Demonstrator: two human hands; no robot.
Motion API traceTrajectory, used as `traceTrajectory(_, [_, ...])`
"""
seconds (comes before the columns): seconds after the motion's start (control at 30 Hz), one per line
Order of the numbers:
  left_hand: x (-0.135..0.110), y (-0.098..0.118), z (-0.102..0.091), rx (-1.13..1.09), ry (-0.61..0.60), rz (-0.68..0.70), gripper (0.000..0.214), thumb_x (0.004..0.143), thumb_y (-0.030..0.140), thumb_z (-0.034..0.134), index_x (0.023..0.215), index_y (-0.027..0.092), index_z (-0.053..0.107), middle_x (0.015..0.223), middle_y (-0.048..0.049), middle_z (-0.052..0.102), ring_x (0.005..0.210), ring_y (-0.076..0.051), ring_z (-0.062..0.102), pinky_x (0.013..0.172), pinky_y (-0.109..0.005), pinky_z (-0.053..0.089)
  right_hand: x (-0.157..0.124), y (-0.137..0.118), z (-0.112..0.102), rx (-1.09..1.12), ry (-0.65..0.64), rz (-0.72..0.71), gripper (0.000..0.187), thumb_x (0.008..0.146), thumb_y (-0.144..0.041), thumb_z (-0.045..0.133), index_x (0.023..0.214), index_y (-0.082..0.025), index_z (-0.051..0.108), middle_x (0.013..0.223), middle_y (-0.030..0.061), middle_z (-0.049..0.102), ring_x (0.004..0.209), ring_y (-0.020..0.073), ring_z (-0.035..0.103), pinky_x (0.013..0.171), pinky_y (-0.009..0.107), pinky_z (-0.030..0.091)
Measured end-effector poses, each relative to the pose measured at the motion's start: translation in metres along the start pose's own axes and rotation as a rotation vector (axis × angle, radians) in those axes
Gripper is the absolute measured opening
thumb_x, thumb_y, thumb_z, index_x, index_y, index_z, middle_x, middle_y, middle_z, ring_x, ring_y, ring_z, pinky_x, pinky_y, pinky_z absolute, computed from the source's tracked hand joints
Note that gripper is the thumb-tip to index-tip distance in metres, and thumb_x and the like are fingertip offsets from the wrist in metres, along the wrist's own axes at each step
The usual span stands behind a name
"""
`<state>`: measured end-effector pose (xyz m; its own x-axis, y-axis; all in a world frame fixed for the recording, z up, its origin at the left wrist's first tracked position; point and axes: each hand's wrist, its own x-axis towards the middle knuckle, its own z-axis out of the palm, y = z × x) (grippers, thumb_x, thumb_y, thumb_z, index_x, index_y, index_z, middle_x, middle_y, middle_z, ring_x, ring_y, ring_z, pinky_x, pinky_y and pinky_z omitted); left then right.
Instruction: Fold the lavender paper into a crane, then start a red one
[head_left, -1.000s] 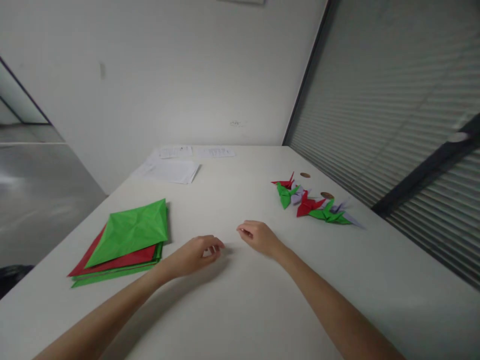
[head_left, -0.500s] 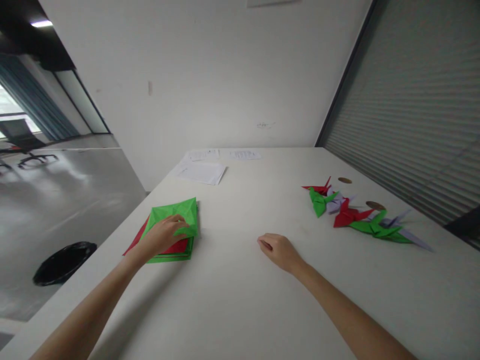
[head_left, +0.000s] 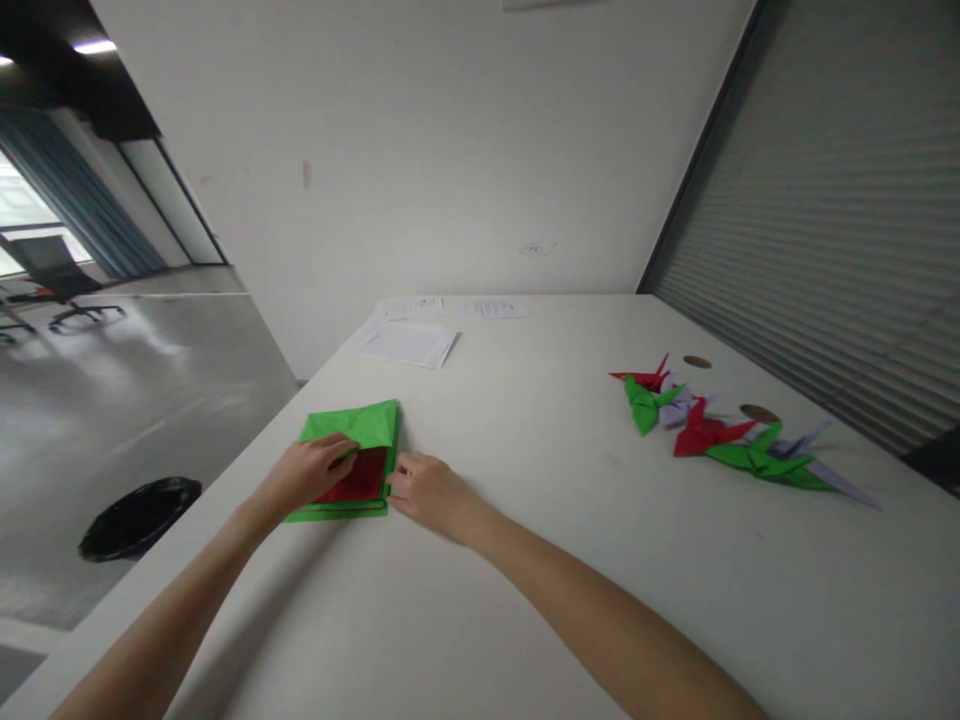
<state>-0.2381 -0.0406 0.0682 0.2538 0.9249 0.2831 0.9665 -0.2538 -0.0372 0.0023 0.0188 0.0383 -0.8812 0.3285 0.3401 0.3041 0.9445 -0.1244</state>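
Paper in a small stack (head_left: 336, 515) lies on the left part of the worktop (head_left: 480, 620), with a green sheet (head_left: 367, 422) on top and a red sheet (head_left: 367, 480) showing beneath its near side. Green edges show lower down, at the near and right sides.

The left hand (head_left: 306, 472) reaches over the stack, its fingers bent in a narrow curl at the near edge of the green sheet; I cannot tell whether the thumb pinches that edge. The right hand (head_left: 431, 490) is at the right side of the stack, its fingers curled close together at the rim, and whether they grip any paper cannot be told either.

The step in hand looks to be getting hold of the top sheet and parting it from those below. The next move seems to call for a light grip on the green sheet alone, with the red one left lying flat.

Well apart, on the right, rest folded paper birds (head_left: 701, 432) in red, green and pale purple. White papers (head_left: 411, 345) lie farther back.
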Motion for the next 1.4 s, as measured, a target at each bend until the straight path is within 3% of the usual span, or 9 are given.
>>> traceTrajectory(0.1, [-0.003, -0.002, -0.008, 0.019, 0.059, -0.038, 0.031, 0.094, 0.03, 0.041, 0.095, 0.02, 0.07, 0.096, -0.0076, 0.073, 0.076, -0.018, 0.069, 0.066, -0.024, 0.049, 0.018, -0.016, 0.011, -0.066, 0.035, -0.005, 0.035, 0.088, -0.043, 0.063, 0.111, -0.016, 0.064, 0.108, 0.0106, 0.061, 0.102, 0.0254, 0.052, 0.086, 0.037, 0.044])
traceTrajectory(0.23, [-0.007, -0.004, -0.016, 0.027, 0.133, -0.093, 0.035, 0.095, 0.033, 0.039, 0.096, 0.019, 0.07, 0.097, -0.0076, 0.073, 0.077, -0.019, 0.069, 0.066, -0.025, 0.05, 0.024, -0.024, 0.02, -0.142, 0.022, -0.058, 0.018, 0.094, -0.025, 0.052, 0.099, -0.015, 0.067, 0.098, 0.0097, 0.063, 0.095, 0.0252, 0.052, 0.081, 0.039, 0.043])
traceTrajectory(0.4, [-0.014, -0.007, -0.023, 0.084, 0.198, -0.135, 0.036, 0.095, 0.035, 0.039, 0.097, 0.019, 0.071, 0.1, -0.0073, 0.074, 0.077, -0.02, 0.07, 0.064, -0.025, 0.049, 0.021, -0.024, 0.025, -0.205, 0.07, -0.106, 0.018, 0.094, -0.017, 0.048, 0.09, -0.014, 0.066, 0.089, 0.0087, 0.064, 0.088, 0.0243, 0.053, 0.079, 0.04, 0.041])
traceTrajectory(0.8, [-0.025, -0.005, -0.028, 0.067, 0.109, -0.104, 0.036, 0.094, 0.037, 0.04, 0.098, 0.02, 0.072, 0.103, -0.0097, 0.073, 0.079, -0.022, 0.071, 0.067, -0.028, 0.051, 0.009, -0.005, 0.01, -0.253, 0.284, -0.137, 0.019, 0.095, -0.017, 0.046, 0.081, -0.018, 0.06, 0.088, 0.0062, 0.064, 0.083, 0.0213, 0.051, 0.071, 0.036, 0.035])
traceTrajectory(0.97, [-0.035, -0.005, -0.019, -0.021, -0.056, -0.036, 0.032, 0.093, 0.038, 0.044, 0.099, 0.025, 0.072, 0.101, -0.007, 0.074, 0.082, -0.024, 0.071, 0.073, -0.03, 0.053, -0.014, 0.027, -0.016, -0.165, 0.409, -0.022, 0.009, 0.088, -0.015, 0.054, 0.086, -0.018, 0.062, 0.083, 0.0047, 0.066, 0.079, 0.0202, 0.053, 0.07, 0.035, 0.037])
traceTrajectory(1.07, [-0.038, -0.002, -0.012, -0.037, -0.15, -0.036, 0.032, 0.094, 0.041, 0.044, 0.102, 0.027, 0.072, 0.103, -0.0044, 0.074, 0.086, -0.027, 0.071, 0.076, -0.034, 0.055, -0.041, 0.051, -0.041, -0.018, 0.572, 0.1, 0.015, 0.084, -0.009, 0.052, 0.089, -0.019, 0.063, 0.084, 0.0054, 0.066, 0.081, 0.0202, 0.054, 0.076, 0.035, 0.041])
traceTrajectory(1.17, [-0.032, 0.007, -0.009, -0.012, -0.137, -0.048, 0.039, 0.09, 0.053, 0.049, 0.104, 0.025, 0.072, 0.111, -0.0084, 0.072, 0.094, -0.032, 0.07, 0.084, -0.043, 0.055, -0.072, 0.07, -0.069, 0.193, 0.704, 0.162, 0.017, 0.084, -0.009, 0.051, 0.09, -0.02, 0.063, 0.083, 0.0045, 0.064, 0.083, 0.0195, 0.055, 0.077, 0.034, 0.044])
traceTrajectory(1.27, [-0.012, 0.035, -0.014, -0.141, -0.074, -0.025, 0.063, 0.08, 0.064, 0.06, 0.13, 0.024, 0.059, 0.129, -0.0131, 0.063, 0.114, -0.036, 0.062, 0.097, -0.052, 0.049, -0.1, 0.082, -0.095, 0.295, 0.782, 0.252, 0.013, 0.081, -0.012, 0.055, 0.082, -0.022, 0.063, 0.073, 0.0005, 0.06, 0.074, 0.018, 0.053, 0.074, 0.035, 0.044])
traceTrajectory(1.4, [0.033, 0.096, -0.023, -0.531, -0.003, 0.1, 0.097, 0.071, 0.061, 0.072, 0.149, 0.022, 0.031, 0.149, -0.0156, 0.043, 0.135, -0.035, 0.044, 0.11, -0.049, 0.04, -0.125, 0.095, -0.122, 0.591, 0.871, 0.497, 0.007, 0.078, -0.02, 0.059, 0.08, -0.022, 0.065, 0.075, 0.0004, 0.065, 0.074, 0.0165, 0.057, 0.072, 0.032, 0.046])
